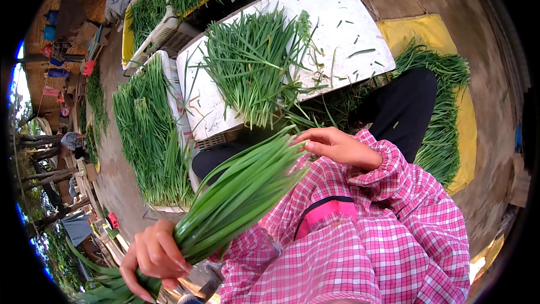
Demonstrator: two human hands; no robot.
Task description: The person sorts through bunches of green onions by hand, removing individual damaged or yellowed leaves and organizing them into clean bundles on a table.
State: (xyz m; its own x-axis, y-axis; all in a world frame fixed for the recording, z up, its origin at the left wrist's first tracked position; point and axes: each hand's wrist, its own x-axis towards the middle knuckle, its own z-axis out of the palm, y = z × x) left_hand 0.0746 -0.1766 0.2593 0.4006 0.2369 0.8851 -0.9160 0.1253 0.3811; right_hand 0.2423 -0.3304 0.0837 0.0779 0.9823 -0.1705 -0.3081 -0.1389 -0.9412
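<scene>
My left hand [154, 256] is wrapped round a thick bunch of garlic chives [230, 194], low at the left. The bunch slants up to the right, and its paler stem ends are smeared by motion. At those ends my right hand [340, 146] has its fingers and thumb drawn together on the edge of the bunch; its fingertips are partly hidden. Beyond my hands, a loose heap of garlic chives [253, 62] lies on a white board [349, 28], with cut bits and scraps scattered to its right.
A white crate [171, 87] packed with upright chives stands left of the board. More filled crates [169, 31] are behind it. On the right, chives [436, 129] lie on yellow sheeting [466, 135]. My dark-trousered knees [405, 101] flank the board.
</scene>
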